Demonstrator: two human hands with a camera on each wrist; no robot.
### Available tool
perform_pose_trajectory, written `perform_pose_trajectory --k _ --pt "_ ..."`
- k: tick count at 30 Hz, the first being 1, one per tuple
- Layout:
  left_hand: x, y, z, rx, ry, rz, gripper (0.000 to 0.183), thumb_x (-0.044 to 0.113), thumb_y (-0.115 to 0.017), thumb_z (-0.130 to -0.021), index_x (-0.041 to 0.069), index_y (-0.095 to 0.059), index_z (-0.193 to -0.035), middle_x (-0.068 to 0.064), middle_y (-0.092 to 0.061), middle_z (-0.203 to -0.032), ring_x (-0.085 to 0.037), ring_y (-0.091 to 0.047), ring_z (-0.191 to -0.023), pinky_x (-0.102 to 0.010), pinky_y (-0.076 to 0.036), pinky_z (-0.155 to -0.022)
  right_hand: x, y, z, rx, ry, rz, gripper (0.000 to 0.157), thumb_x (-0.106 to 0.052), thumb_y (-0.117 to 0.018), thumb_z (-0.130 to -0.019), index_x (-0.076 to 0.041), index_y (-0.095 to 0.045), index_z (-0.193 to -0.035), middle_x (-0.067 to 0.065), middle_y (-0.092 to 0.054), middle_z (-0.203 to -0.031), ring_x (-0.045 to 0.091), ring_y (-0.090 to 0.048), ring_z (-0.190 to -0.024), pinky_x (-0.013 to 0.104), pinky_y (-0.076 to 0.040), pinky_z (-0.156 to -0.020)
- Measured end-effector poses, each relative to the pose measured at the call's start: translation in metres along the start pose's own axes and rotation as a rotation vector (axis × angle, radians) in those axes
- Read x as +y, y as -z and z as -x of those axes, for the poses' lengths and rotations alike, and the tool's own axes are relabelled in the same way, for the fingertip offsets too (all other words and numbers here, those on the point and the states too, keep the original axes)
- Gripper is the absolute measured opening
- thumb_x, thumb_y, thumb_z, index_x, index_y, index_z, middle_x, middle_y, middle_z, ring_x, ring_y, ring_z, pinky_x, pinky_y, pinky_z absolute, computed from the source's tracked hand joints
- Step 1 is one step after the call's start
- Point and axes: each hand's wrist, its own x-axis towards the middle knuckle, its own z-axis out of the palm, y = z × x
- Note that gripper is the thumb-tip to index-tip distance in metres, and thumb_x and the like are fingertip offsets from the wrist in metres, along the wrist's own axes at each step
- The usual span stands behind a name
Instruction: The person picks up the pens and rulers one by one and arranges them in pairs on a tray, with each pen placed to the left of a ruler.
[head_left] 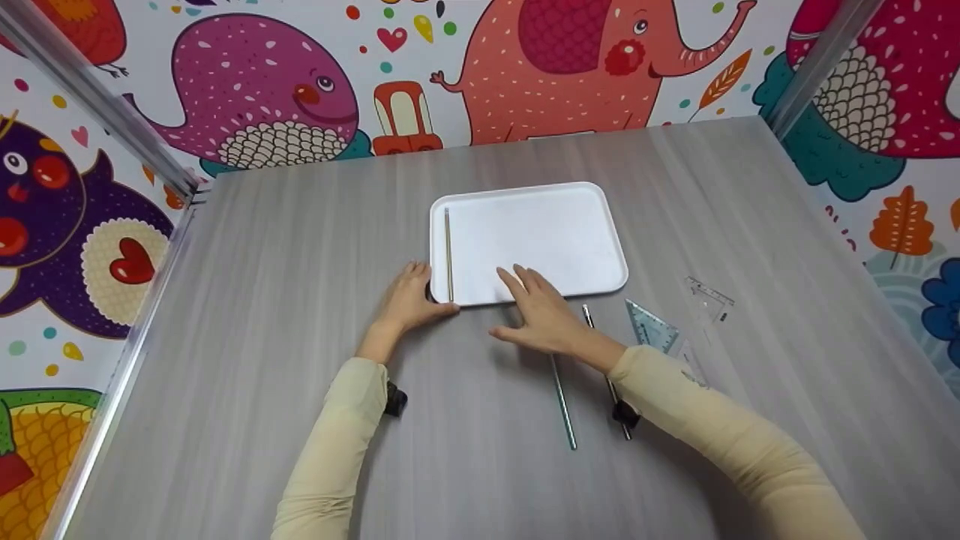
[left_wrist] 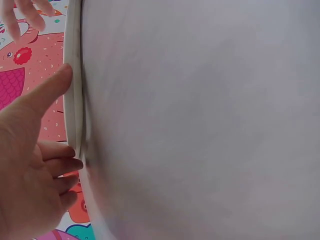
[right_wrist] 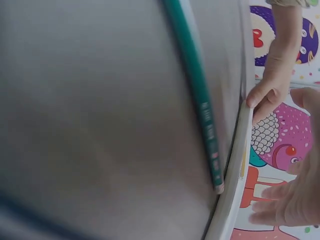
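Note:
A white tray [head_left: 540, 225] lies in the middle of the grey table, with a thin pencil [head_left: 448, 255] along its left inner side. My left hand [head_left: 416, 300] rests against the tray's near left corner: the thumb presses on the rim [left_wrist: 75, 100] and the fingertips touch its side. My right hand [head_left: 536, 307] lies flat with straight fingers reaching over the tray's near edge. Under its wrist a green pencil [head_left: 562, 405] lies on the table, its tip close to the tray rim [right_wrist: 235, 190] in the right wrist view. That view also shows the green pencil [right_wrist: 200, 100] and my left hand [right_wrist: 272, 90].
A dark pen [head_left: 609, 382] lies beside the green pencil. A bluish set square [head_left: 652, 326] and a clear ruler piece [head_left: 709, 296] lie to the right of the tray. Metal frame posts stand at the table's far corners, and a cartoon-print wall surrounds it.

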Motion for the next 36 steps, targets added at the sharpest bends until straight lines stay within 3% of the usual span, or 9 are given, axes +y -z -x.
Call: perform_pose_trajectory --k 8,25,36 --pt "0.001 0.001 0.002 -0.030 0.021 0.005 0.090 0.046 -0.072 -0.070 -0.010 -0.038 -0.132 -0.026 -0.039 -0.136 -0.038 -0.026 -0.131 -0.044 -0.021 -0.109 0.009 0.005 0.024 0.023 0.061 0.191 0.093 -0.059 -0.059 -0.074 -0.004 -0.026 -0.142 0.026 -0.026 -0.142 0.046 -0.024 -0.128 0.059 -0.023 -0.101" --pt "0.001 0.002 0.001 -0.044 0.035 -0.009 0.091 0.046 -0.072 -0.070 -0.011 -0.038 -0.131 -0.028 -0.038 -0.135 -0.038 -0.027 -0.130 -0.043 -0.021 -0.108 0.037 0.010 0.078 0.052 0.056 0.261 0.096 -0.061 -0.059 -0.073 0.000 -0.028 -0.140 0.028 -0.022 -0.143 0.048 -0.018 -0.129 0.063 -0.020 -0.100" --pt "0.004 0.002 0.001 -0.035 0.042 0.008 0.090 0.046 -0.072 -0.070 -0.009 -0.038 -0.132 -0.027 -0.038 -0.135 -0.037 -0.030 -0.128 -0.045 -0.026 -0.106 0.068 0.026 0.109 0.074 -0.047 0.241 0.096 -0.058 -0.062 -0.072 0.001 -0.028 -0.140 0.028 -0.021 -0.143 0.050 -0.017 -0.128 0.065 -0.019 -0.099"
